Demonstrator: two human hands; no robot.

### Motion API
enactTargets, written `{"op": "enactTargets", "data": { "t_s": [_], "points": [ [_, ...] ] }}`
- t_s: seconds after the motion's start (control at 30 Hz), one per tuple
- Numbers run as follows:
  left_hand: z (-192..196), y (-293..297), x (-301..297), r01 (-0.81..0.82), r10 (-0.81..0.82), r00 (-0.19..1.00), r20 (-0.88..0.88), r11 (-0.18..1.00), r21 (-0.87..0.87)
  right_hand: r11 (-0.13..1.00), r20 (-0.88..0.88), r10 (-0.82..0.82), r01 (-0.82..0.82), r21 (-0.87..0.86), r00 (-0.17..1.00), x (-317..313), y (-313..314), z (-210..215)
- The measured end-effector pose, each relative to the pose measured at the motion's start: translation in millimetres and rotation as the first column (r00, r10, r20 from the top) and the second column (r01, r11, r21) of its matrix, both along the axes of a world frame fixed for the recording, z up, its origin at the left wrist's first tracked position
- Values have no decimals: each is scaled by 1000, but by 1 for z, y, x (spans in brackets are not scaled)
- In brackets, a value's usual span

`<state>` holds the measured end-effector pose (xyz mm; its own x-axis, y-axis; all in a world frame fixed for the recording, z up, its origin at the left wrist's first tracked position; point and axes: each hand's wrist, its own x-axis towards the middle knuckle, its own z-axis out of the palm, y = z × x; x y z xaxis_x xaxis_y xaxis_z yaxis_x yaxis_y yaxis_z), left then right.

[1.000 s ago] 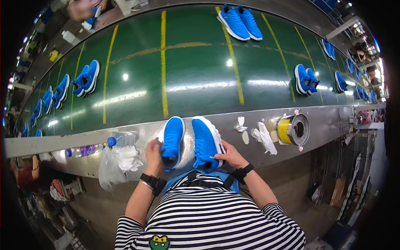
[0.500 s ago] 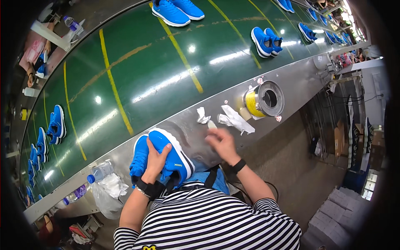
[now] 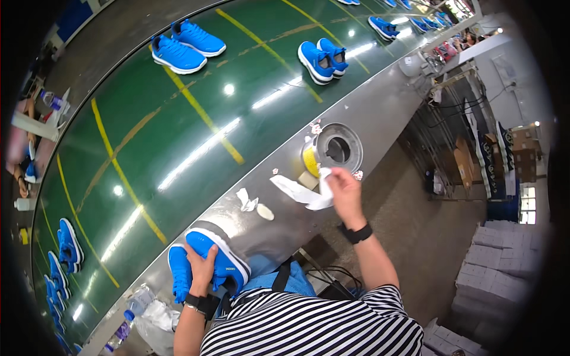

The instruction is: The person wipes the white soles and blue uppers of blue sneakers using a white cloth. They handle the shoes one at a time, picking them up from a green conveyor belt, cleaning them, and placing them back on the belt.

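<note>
At the metal edge beside the belt, my left hand (image 3: 200, 268) grips a pair of blue sneakers with white soles, its fingers between the two shoes. The right sneaker (image 3: 218, 246) and the left sneaker (image 3: 178, 267) stand side by side. Farther right, my right hand (image 3: 347, 199) pinches one end of a white cloth strip (image 3: 317, 200), whose other end lies on the metal ledge. Left of the cloth are a crumpled white scrap (image 3: 244, 200) and a pale oval piece (image 3: 265, 212).
A metal ring-shaped holder (image 3: 354, 145) with yellow tape (image 3: 309, 160) stands beyond my right hand. Blue sneakers (image 3: 323, 61) stand in pairs along the green belt (image 3: 196, 142). A bottle (image 3: 141, 299) and a plastic bag (image 3: 155, 326) hang by the ledge at left. White boxes (image 3: 499, 261) are stacked at right.
My right hand has moved right, away from the pale oval piece, and has taken one end of the white cloth. My left hand still holds the sneakers. The whole view has shifted.
</note>
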<state>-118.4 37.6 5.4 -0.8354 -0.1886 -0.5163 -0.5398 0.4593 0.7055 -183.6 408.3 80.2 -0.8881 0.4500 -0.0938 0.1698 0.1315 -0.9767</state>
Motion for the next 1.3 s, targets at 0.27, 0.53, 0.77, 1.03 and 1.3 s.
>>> {"op": "enactTargets", "data": {
  "t_s": [0.27,0.53,0.77,1.03,1.3],
  "points": [
    [11,2,-8,46,-45,998,54,999,-8,703,272,55,-231,673,961,-58,86,-4],
    [16,9,-9,59,-55,997,62,996,-71,549,375,72,-351,758,924,-62,92,-17],
    [2,4,-3,44,-44,999,10,999,-21,631,226,101,-238,739,969,-62,96,-17],
    [11,4,0,67,-45,992,-119,980,187,975,93,224,-223,-24,970,3,-49,11],
    [21,7,-7,166,-153,983,-98,975,147,777,118,627,-607,-165,770,3,-195,-50]
  ]
}}
